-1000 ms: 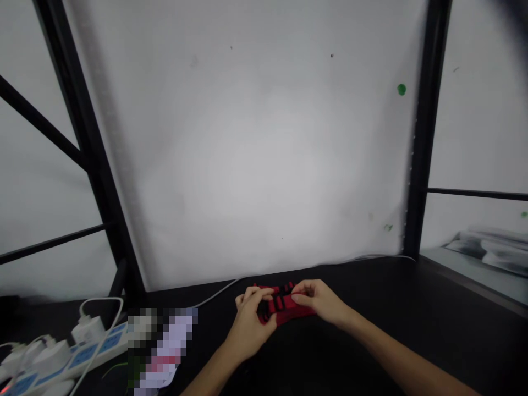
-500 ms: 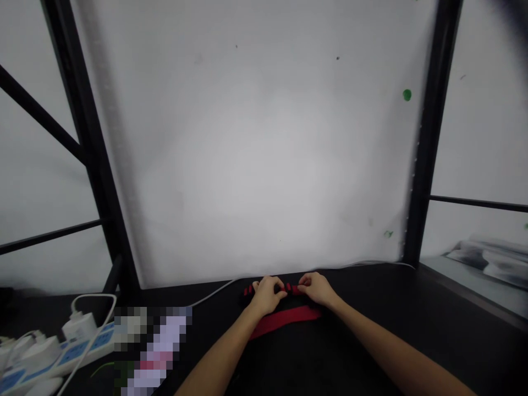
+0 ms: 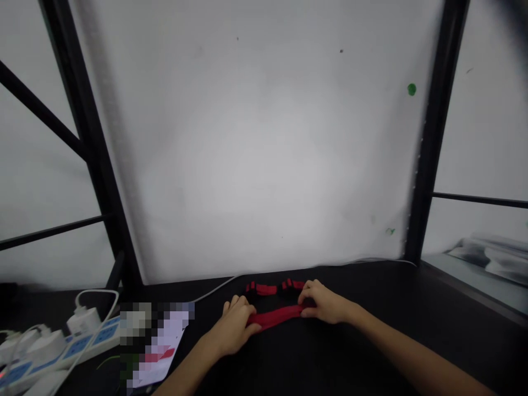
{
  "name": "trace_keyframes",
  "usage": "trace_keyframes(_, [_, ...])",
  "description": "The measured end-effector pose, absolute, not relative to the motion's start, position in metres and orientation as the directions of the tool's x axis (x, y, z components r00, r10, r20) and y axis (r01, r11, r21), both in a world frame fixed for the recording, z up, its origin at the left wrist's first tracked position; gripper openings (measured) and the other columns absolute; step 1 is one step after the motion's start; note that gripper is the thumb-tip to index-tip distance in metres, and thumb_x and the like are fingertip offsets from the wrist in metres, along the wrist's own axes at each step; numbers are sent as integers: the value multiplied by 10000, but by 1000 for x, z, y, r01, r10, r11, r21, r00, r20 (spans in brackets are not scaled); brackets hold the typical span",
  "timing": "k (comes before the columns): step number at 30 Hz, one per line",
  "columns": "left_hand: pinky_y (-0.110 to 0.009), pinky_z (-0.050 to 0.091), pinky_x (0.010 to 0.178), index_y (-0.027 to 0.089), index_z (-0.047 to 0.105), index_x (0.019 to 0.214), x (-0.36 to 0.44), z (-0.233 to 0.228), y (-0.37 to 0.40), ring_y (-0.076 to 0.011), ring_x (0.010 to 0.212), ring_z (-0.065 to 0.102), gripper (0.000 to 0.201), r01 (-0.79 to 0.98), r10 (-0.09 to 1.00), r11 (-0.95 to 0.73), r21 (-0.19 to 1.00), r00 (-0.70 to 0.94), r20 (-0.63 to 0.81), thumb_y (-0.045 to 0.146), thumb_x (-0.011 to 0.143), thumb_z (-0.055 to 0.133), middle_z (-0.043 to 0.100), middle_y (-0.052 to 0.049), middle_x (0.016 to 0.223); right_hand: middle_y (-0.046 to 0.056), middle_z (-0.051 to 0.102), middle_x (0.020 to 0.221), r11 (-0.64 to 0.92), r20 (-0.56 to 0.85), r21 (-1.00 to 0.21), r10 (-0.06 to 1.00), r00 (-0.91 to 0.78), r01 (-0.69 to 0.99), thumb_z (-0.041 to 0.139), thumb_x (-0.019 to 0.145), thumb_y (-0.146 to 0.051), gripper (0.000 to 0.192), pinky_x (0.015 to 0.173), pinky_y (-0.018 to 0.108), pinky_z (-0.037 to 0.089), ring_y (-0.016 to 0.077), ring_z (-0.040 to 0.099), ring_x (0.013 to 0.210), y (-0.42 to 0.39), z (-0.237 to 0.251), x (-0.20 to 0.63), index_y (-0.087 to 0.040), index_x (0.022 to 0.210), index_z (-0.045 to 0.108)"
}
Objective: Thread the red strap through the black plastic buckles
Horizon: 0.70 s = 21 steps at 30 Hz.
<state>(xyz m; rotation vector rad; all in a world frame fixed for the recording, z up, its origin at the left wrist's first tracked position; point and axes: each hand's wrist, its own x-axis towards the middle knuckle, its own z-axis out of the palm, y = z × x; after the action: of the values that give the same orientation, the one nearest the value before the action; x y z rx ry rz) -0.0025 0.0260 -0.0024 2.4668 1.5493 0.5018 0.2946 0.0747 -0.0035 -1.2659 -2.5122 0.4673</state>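
Both hands, left [image 3: 234, 326] and right [image 3: 324, 303], pinched the ends of the red cloth [image 3: 275, 315] flat on the black table [image 3: 412, 319], mid-fold by my judgement; an even fold needs aligned edges.

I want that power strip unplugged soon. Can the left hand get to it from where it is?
Probably yes: the left hand rests on the red band, and only the dark table and a blurred patch lie toward the power strip.
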Motion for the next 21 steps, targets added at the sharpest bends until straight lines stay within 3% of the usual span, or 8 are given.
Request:
trace_keyframes(5, [-415, 354, 871, 205, 695, 903, -12, 5, 34, -273, 1001, 530, 168, 823, 892, -453, 342, 414, 182, 355, 840, 652, 631, -54, 1015, 48, 621, 1050, 556, 183, -431, 825, -535, 710, 788, 719, -294, 249, 914, 393, 405, 247, 542, 1003, 73, 3, 290, -234, 941, 693])
trace_keyframes(10, [-401, 321, 906, 234, 701, 942, -23, 20, 24, -259, 1044, 524, 149, 778, 859, -512, 363, 468, 209, 338, 843, 660, 633, -34, 1071, 8, 664, 833, 484, 170, -649, 844, -508, 587, 776, 714, -273, 205, 681, 273, 453, 164, 585, 740, 54, 9, 276, -201, 880, 679])
trace_keyframes(12, [-419, 296, 949, 257, 663, 1093, -16, 20, 16, -272, 1086, 515, 327, 748, 850, -527, 403, 471, 238, 329, 782, 734, 636, -35, 1121, -7, 658, 786, 452, 144, -716, 841, -521, 532, 803, 682, -284, 247, 639, 253, 449, 150, 581, 698, 46, 5, 263, -198, 879, 680])
trace_keyframes(14, [-407, 295, 942, 270, 635, 1156, -3, 17, 9, -265, 1059, 533, 429, 705, 826, -561, 434, 507, 245, 320, 752, 770, 650, -32, 1110, -14, 663, 788, 446, 148, -752, 832, -534, 486, 839, 636, -285, 329, 640, 249, 451, 148, 588, 703, 41, -2, 248, -200, 911, 681])
trace_keyframes(18, [-375, 291, 903, 282, 673, 1067, 20, 8, 3, -235, 998, 562, 267, 650, 780, -617, 444, 581, 233, 250, 808, 726, 675, -5, 1025, -13, 682, 842, 460, 206, -781, 828, -522, 422, 881, 577, -276, 470, 701, 261, 466, 157, 609, 753, 38, -13, 232, -206, 986, 659])
trace_keyframes(21, [-381, 287, 902, 276, 679, 1065, 22, 3, 4, -231, 979, 570, 276, 671, 796, -600, 435, 555, 242, 177, 808, 705, 676, -8, 1002, 0, 674, 907, 457, 217, -792, 831, -512, 405, 898, 550, -376, 553, 777, 282, 475, 176, 611, 829, 35, -10, 240, -202, 998, 627])
